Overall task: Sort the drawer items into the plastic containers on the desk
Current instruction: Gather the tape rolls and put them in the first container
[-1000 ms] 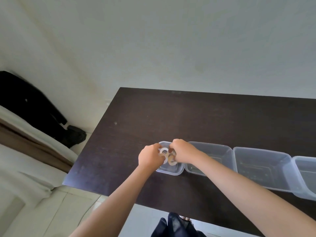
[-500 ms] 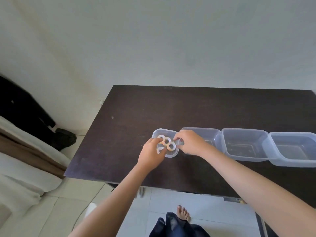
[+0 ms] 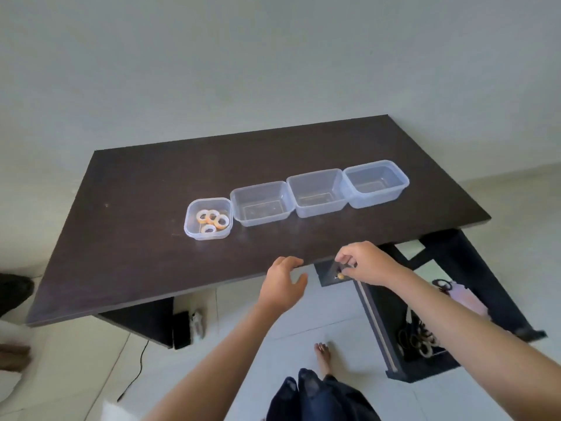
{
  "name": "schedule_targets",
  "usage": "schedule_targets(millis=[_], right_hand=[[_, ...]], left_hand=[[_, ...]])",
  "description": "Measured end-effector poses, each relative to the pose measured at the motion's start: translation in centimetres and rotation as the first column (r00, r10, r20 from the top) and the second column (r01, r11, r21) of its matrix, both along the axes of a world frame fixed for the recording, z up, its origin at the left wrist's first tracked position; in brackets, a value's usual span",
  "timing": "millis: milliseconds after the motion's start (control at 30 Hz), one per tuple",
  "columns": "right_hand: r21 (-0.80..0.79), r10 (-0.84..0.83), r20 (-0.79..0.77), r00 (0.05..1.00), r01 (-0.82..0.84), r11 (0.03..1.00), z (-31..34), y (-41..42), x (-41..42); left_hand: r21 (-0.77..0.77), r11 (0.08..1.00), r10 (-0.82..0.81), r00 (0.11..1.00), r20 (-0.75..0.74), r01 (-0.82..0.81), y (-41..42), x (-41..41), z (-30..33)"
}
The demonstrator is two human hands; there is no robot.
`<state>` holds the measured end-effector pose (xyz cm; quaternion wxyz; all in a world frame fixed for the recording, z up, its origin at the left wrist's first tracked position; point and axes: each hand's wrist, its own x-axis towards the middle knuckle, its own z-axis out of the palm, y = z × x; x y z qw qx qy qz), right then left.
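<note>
Right now my right hand (image 3: 365,262) hangs at the front edge of the desk (image 3: 145,238), over the near corner of the pulled-out drawer (image 3: 391,314). Its fingers are curled and pinch something small and tan with a dark bit above it; I cannot tell what it is. My left hand (image 3: 283,284) is just beside it, to the left, fingers loosely spread and holding nothing, its fingertips reaching the desk edge.

On the desk four clear plastic tubs stand in a row, touching one another. The small tub (image 3: 209,218) at the left end holds four tape rolls (image 3: 212,221), pale rings lying flat and crowded together. Next to it come the second tub (image 3: 261,203), the third tub (image 3: 317,192) and the last tub (image 3: 376,183), each showing only its bare bottom.

The drawer runs out from under the desk toward me on my right. My right forearm crosses over it and hides much of the inside; past the arm I see a tangle of dark and pale rings (image 3: 417,338) near its front end, too blurred to name. Something pink (image 3: 464,299) lies beyond the drawer.

Under the desk on the left stands a dark block (image 3: 181,329), with a cord (image 3: 133,378) trailing across the tiled floor. My bare foot (image 3: 323,357) is on the tiles below my hands.
</note>
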<state>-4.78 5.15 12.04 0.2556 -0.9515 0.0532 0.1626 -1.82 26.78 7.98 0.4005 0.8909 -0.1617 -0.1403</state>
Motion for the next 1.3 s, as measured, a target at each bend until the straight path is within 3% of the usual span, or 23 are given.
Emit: schedule_targets(millis=[300, 467, 667, 1000, 1167, 1300], right_hand=[[-0.068, -0.209, -0.143, 0.967, 0.201, 0.977, -3.6, -13.5, -10.4], [-0.081, -0.153, -0.286, 0.946, 0.136, 0.987, -8.5, -20.3, -13.6], [-0.017, -0.057, -0.426, 0.903, 0.055, 0.998, -14.9, -25.4, -14.9], [0.123, -0.002, -0.476, 0.88, 0.069, 0.99, -21.8, -26.5, -15.6], [0.182, -0.005, -0.416, 0.909, 0.089, 0.979, -22.7, -27.3, -16.0], [0.216, 0.029, -0.374, 0.927, 0.056, 0.975, -22.8, -27.9, -15.7]], left_hand=[[0.015, 0.978, -0.204, 0.971, -0.127, 0.208, -13.9, -6.9, -2.6], [0.069, 0.971, -0.206, 0.946, -0.25, 0.23, -22.3, -10.4, -5.9], [0.255, 0.92, -0.145, 0.865, -0.481, 0.296, -28.3, -13.1, -11.2], [0.469, 0.791, -0.073, 0.822, -0.565, 0.393, -31.1, -13.4, -17.0], [0.443, 0.852, -0.037, 0.877, -0.479, 0.278, -31.9, -12.6, -17.7], [0.318, 0.933, 0.01, 0.871, -0.491, 0.169, -32.1, -11.6, -17.7]])
